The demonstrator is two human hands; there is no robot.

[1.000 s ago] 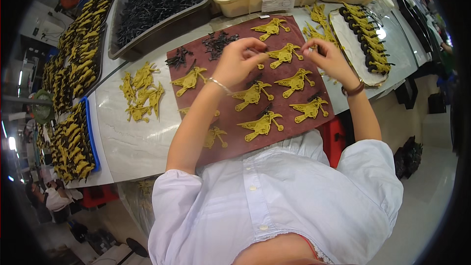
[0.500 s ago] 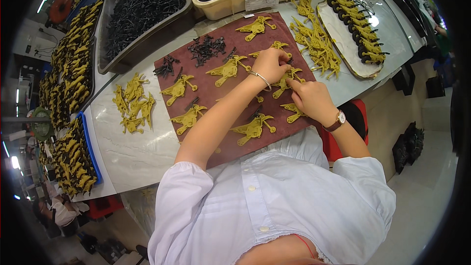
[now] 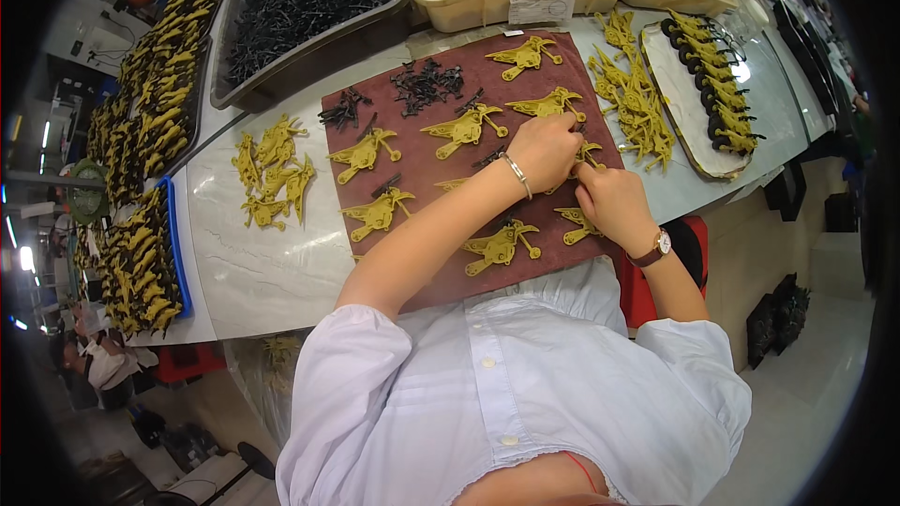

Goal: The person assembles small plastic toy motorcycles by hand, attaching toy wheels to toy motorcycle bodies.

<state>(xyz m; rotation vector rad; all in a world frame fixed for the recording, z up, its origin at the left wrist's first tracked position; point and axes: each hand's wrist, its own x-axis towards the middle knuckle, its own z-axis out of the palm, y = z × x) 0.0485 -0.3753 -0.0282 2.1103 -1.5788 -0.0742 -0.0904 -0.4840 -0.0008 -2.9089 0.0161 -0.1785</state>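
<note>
My left hand [image 3: 547,152], bracelet at the wrist, is closed with its fingers curled down over a yellow plastic part [image 3: 588,152] on the brown cloth [image 3: 412,145]. What its fingertips pinch is hidden. My right hand [image 3: 616,203], wearing a watch, grips the near side of that same part between thumb and fingers. More flat yellow parts lie spaced out in rows, such as one beyond my left hand [image 3: 548,103] and one nearer me [image 3: 502,245]. Several have a small black piece [image 3: 387,185] beside or on them. Loose black pieces [image 3: 427,86] are heaped at the cloth's far left.
Yellow parts are piled left [image 3: 274,173] and right [image 3: 633,98] of the cloth. Behind stand a grey bin [image 3: 314,61] of black pieces and a cream bin [image 3: 469,11] of black wheels. A white tray [image 3: 677,94] holds assembled pieces; a blue-edged tray [image 3: 178,248] is at far left.
My left hand has come nearer me, from beside the farther yellow part to the one in my right hand, uncovering the farther part. The whole view has shifted slightly.
</note>
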